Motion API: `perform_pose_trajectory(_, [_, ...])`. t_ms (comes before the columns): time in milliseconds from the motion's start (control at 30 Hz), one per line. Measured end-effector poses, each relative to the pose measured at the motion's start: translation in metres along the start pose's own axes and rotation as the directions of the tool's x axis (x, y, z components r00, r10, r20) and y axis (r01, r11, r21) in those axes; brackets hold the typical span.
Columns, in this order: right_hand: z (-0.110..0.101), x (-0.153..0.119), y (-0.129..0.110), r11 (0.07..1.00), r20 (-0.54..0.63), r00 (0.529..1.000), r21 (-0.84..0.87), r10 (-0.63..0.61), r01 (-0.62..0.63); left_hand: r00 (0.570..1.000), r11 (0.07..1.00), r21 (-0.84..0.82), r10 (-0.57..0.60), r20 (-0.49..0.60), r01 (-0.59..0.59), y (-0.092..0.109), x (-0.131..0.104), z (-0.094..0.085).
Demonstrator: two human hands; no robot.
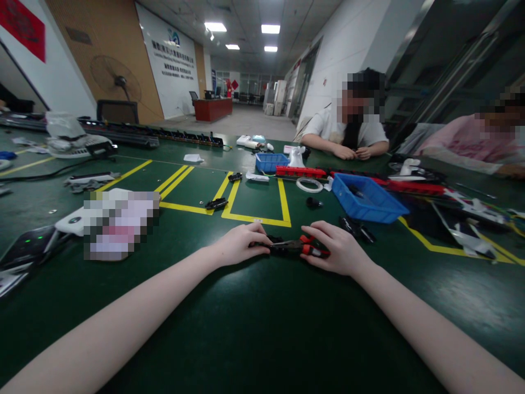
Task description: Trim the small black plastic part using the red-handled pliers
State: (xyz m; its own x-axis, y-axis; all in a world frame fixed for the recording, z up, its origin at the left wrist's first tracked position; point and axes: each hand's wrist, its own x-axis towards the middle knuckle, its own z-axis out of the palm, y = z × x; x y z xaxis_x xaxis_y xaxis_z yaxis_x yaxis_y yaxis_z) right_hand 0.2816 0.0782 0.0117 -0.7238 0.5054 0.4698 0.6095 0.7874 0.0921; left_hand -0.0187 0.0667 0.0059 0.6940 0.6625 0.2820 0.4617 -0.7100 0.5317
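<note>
My right hand (334, 249) is wrapped round the red and black handles of a pair of pliers (314, 249), whose jaws point left. Across from it, my left hand (238, 244) pinches a small black part (276, 241) between thumb and fingers. The jaws lie against or very near this part; the exact contact is too small to make out. Both hands are low over the green table (262, 328). Similar black pieces (216, 203) lie farther off, and more black parts (357, 229) rest just beyond my right hand.
A large blue bin (367, 198) stands at right, a smaller blue bin (271, 162) behind. Red strips (299, 172), a white tape roll (309, 185) and yellow tape lines (256, 220) lie ahead. Phones (30, 249) are at left. Two people (348, 128) sit across at right.
</note>
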Motion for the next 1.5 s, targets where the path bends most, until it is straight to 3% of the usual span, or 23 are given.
perform_pose_trajectory(467, [0.0033,0.0005,0.0020,0.994,-0.054,0.996,-0.094,-0.069,0.064,1.000,1.000,-0.025,-0.012,0.004,0.013,-0.0013,0.0003,0.0000])
perform_pose_trajectory(867, [0.0027,0.0006,-0.0016,0.952,-0.051,0.995,-0.299,-0.087,0.068,1.000,1.000,-0.020,0.004,0.005,-0.004,-0.0054,0.0002,0.0027])
perform_pose_trajectory(1167, [0.0011,0.0058,-0.0055,0.956,-0.095,0.995,-0.293,-0.037,0.008,0.999,0.998,0.056,0.031,-0.007,-0.031,-0.0050,0.0001,0.0032])
perform_pose_trajectory(1500, [0.0010,0.0062,-0.0044,0.966,-0.010,1.000,-0.256,0.019,-0.021,0.995,0.990,0.104,0.096,-0.011,-0.095,-0.0022,-0.0001,0.0038])
